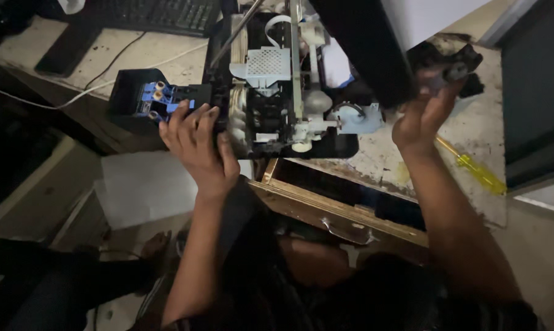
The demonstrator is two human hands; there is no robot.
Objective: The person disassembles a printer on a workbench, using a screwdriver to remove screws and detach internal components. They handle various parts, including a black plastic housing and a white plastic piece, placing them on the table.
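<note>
A stripped printer mechanism [277, 98], black and grey with white gears, lies on a worn desk [467, 132]. My left hand [194, 147] rests flat against its left side, fingers spread, touching the black carriage with blue ink ports [157, 97]. My right hand [427, 113] is raised at the right, fingers closed around a dirty black part [448, 58]. A long black panel [363, 46] leans across the mechanism beside that hand.
A yellow-handled screwdriver [473, 165] lies on the desk at the right. A wooden drawer [344, 211] stands open under the desk edge. A keyboard [157, 13] and cables [105, 79] sit at the back left. White paper [145, 187] lies below the desk.
</note>
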